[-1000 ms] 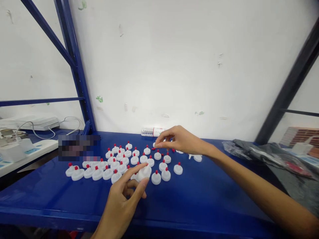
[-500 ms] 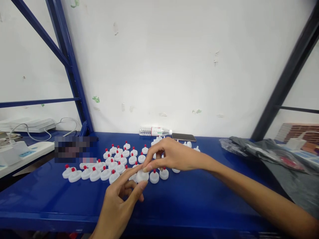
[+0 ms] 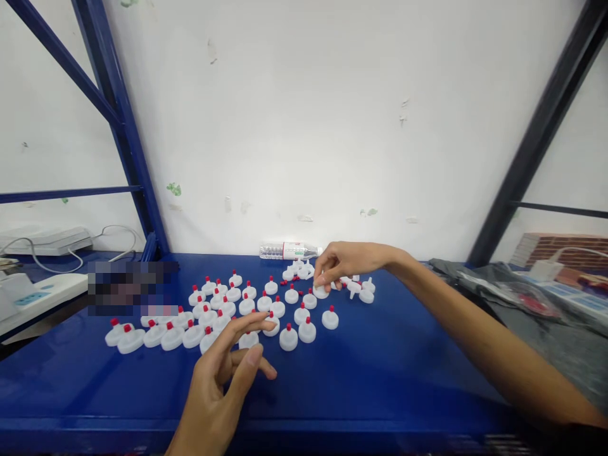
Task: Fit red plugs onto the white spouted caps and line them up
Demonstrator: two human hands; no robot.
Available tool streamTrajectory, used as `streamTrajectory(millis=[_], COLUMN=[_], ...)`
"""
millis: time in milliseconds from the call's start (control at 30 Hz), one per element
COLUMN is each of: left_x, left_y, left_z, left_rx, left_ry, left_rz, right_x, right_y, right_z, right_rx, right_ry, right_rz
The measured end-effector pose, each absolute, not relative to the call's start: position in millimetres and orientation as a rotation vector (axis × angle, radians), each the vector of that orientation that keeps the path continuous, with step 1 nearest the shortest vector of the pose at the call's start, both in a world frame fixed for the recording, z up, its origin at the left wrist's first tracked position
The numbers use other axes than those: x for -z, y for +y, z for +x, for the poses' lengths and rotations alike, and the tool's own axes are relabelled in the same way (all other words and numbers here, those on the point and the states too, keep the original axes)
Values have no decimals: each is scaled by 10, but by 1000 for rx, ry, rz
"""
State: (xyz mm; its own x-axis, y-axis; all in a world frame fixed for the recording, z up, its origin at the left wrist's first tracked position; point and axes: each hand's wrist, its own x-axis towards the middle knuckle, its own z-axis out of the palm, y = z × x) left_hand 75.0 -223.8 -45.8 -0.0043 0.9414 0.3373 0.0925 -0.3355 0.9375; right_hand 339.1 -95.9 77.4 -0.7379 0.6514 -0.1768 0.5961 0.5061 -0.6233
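Note:
My left hand point(image 3: 228, 373) hovers over the front of the table with its fingers apart and nothing between them. Farther back, my right hand point(image 3: 339, 266) pinches a white nozzle cap point(image 3: 320, 292) from above, low over the table; the fingers cover its upper part. Many white caps with red tips, such as this nozzle cap with a red tip point(image 3: 288, 339), stand upright to the left and in the middle. Behind and right of my right hand lie loose white nozzle caps without red tips point(image 3: 367, 294). Small loose red tips point(image 3: 285, 283) lie near the back.
A clear plastic bottle point(image 3: 289, 251) lies on its side against the wall. Grey plastic bags point(image 3: 475, 285) cover the table's right side. At the left are a white power strip point(image 3: 52, 294) with cables and a blurred patch. Blue posts point(image 3: 128, 145) rise at the left.
Both hands were together on a white nozzle cap. My right hand has moved back and right with a cap, and my left hand has let go and opened.

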Motion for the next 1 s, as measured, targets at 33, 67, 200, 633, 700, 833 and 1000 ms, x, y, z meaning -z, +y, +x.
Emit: streamTrajectory(millis=[33,67,200,633,700,833,1000], left_x=[460,464,479,481,482,485,490], left_y=[-2237,-2236,-2225,-2221,-2221,-2219,-2216], left_z=[749,746,735,734,734,732,718], left_rx=[-1429,-1427,-1404,-1406,-1406,-1415,-1387], left_ry=[1103,1096,1077,1089,1096,1105,1135], left_rz=[1517,1514,1518,1527,1531,1531,1562], right_x=[-734,-682,-460,-544,-484,-370,-382], right_y=[-893,-835,-702,-652,-597,-549,-589], right_z=[3441,3473,3458,3576,3589,3560,3538], right_rx=[-1049,-1076,-1287,-282,-119,-91,-120], right_ry=[-2681,-2705,-2768,-2520,-2453,-2452,-2463], right_rz=[-1176,-1234,-1270,-1716,-1815,-1866,-1865])
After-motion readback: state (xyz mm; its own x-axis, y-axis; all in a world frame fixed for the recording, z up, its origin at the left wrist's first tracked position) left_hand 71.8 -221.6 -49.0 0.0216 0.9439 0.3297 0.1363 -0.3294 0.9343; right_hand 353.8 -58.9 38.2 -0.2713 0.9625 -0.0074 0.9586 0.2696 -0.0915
